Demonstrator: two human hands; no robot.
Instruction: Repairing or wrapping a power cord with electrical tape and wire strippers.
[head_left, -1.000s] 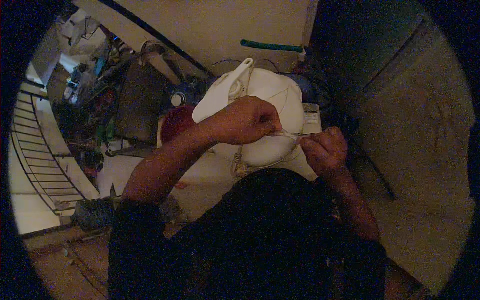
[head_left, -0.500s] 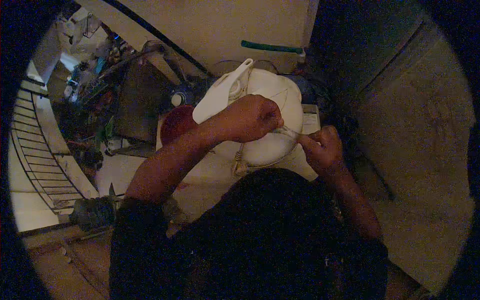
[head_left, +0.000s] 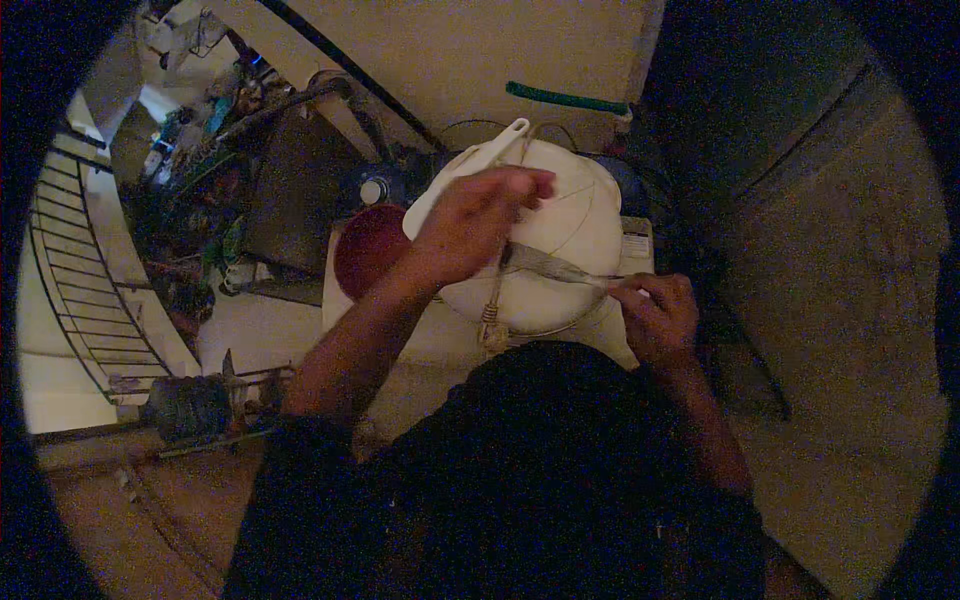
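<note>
At centre, right fingers [head_left: 652, 291] pinch a pale, tapering strip [head_left: 555, 266], left fingers' [head_left: 537, 184] grip unclear.

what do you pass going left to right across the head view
Black barred rack, dark red round container, left hand, thin pale strip, right hand.

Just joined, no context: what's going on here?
A person works bare-handed over a round white object. The right hand pinches one end of a thin pale strip. The left hand is near the strip's wider end; I can't tell whether it touches. A red container sits left of the white object.
</note>
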